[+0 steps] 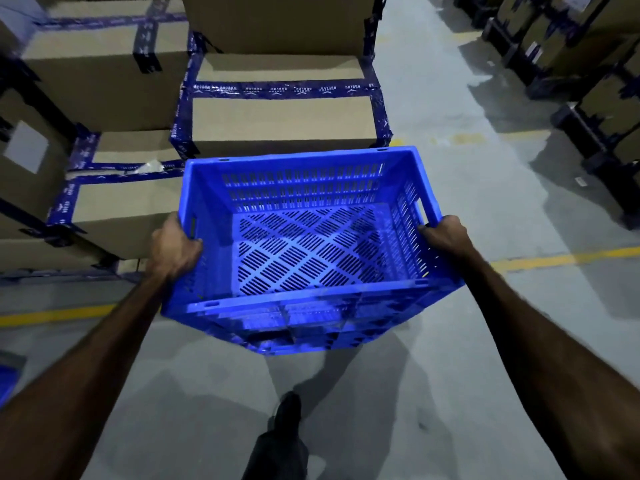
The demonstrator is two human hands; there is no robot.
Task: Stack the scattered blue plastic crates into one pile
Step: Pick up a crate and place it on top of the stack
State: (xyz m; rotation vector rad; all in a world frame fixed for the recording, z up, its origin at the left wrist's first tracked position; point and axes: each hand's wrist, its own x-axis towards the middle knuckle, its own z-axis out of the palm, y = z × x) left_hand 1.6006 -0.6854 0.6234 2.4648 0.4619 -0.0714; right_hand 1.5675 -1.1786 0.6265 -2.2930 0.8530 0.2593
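Both hands grasp one blue crate point(308, 244): our left hand point(176, 245) curls over its left rim, our right hand point(445, 233) grips the right rim by the handle slot. We hold it off the grey floor point(450, 358), open side up, nothing inside, slotted base visible. Far and left of it sit taped cardboard boxes point(280, 112), stacked. Yellow floor line point(561, 259) runs right of the crate, near side. Dark racks point(588, 81) far right. Blue edge point(7, 379) at near left, can't tell what it is. Our shoe point(289, 407) shows below the crate.
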